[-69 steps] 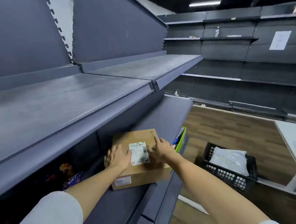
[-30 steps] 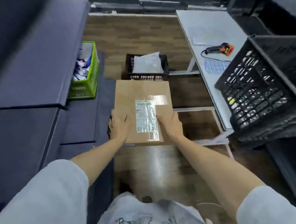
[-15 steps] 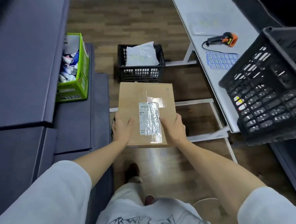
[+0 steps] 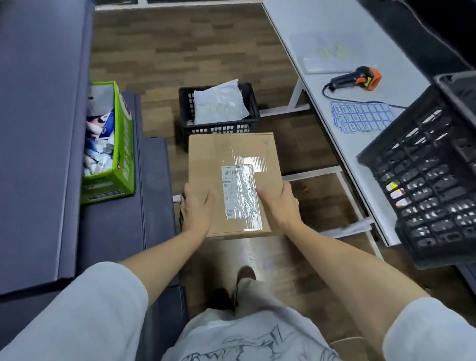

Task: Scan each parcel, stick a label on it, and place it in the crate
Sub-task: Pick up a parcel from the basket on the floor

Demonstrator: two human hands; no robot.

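Wooden floor runs beneath both hands, with grey shelving off to the left. The left hand (image 4: 196, 210) and right hand (image 4: 279, 205) grip the near corners of a cardboard parcel (image 4: 233, 163), carried flat. Ahead of the hands sits a floor crate (image 4: 219, 128); right of them, a scanner (image 4: 356, 79) lies on the worktop (image 4: 332, 18). Scanning seems next, so the parcel likely must go to the worktop first.
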